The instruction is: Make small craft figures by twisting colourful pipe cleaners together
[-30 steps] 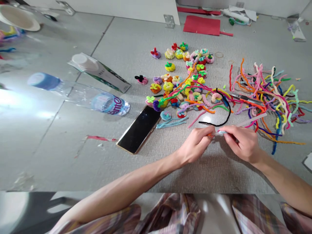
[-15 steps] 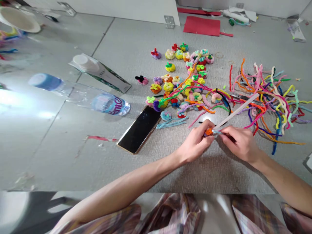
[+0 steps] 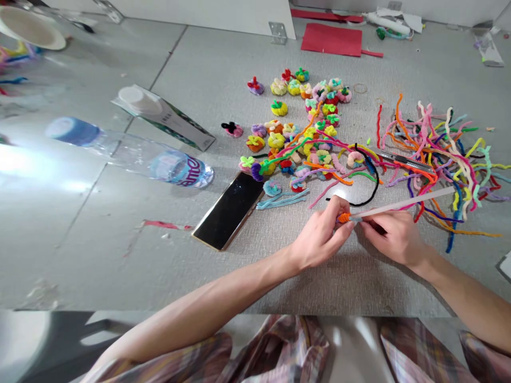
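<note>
My left hand [image 3: 322, 234] is closed on a stick wound with an orange pipe cleaner [image 3: 343, 218] at one end. The pale, translucent stick [image 3: 411, 201] slants up to the right, over my other hand. Pinched close beside it, my right hand [image 3: 393, 234] grips a short light blue pipe cleaner [image 3: 355, 218] at the stick; its far part is hidden by my fingers. A black pipe cleaner [image 3: 375, 186] curves on the table just beyond both hands.
Small coiled pipe-cleaner pieces [image 3: 275, 141] cluster ahead, with a tangle of loose pipe cleaners [image 3: 431, 138] and a utility knife [image 3: 405, 159] to the right. Leftward are a phone [image 3: 229, 210], a plastic bottle [image 3: 136, 157] and a carton [image 3: 167, 117]. Red sheet [image 3: 331, 40] lies at the back.
The stick has swung down to the right, from steeply slanted to nearly level. Both hands keep almost the same place and grip.
</note>
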Motion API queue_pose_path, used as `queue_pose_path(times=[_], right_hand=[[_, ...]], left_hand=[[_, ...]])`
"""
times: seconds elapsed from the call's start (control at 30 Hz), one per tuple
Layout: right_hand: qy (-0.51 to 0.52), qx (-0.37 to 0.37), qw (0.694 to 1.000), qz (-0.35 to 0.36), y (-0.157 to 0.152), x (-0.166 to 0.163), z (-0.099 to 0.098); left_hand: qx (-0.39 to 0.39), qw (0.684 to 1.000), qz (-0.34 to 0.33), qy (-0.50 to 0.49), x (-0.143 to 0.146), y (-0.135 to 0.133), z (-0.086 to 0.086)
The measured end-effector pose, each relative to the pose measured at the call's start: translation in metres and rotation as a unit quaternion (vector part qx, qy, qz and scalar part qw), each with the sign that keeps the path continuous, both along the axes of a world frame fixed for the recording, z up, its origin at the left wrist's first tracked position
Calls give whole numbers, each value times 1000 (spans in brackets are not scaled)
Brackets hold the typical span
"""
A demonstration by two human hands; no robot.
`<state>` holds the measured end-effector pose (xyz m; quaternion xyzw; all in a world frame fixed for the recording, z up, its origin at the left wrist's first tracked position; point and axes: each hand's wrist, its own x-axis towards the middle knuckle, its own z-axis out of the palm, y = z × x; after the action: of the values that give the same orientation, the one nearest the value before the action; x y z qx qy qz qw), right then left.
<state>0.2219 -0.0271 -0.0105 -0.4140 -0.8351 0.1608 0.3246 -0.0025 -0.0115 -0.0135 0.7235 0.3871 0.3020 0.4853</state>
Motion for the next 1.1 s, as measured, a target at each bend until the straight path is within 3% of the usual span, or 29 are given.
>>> queue_pose_path(times=[0.2, 0.43, 0.63, 0.8, 0.97, 1.1], right_hand=[[-25, -24, 999, 21, 1, 1, 3], [31, -245, 967, 67, 22, 20, 21], [-15, -306, 949, 82, 27, 27, 29], [-33, -244, 968, 41, 15, 16, 33], [-55, -79, 995, 13, -2, 1, 36], [-105, 56, 993, 10, -11, -7, 32]], left_hand=[[28, 1000, 1, 2, -1, -1, -4], [177, 980, -84, -29, -4, 9, -8], [271, 945, -177, 39, -1, 10, -8], [289, 942, -146, 89, 5, 4, -14], [248, 962, -51, 105, 6, 1, -12], [161, 984, -10, 80, 4, -1, -6]])
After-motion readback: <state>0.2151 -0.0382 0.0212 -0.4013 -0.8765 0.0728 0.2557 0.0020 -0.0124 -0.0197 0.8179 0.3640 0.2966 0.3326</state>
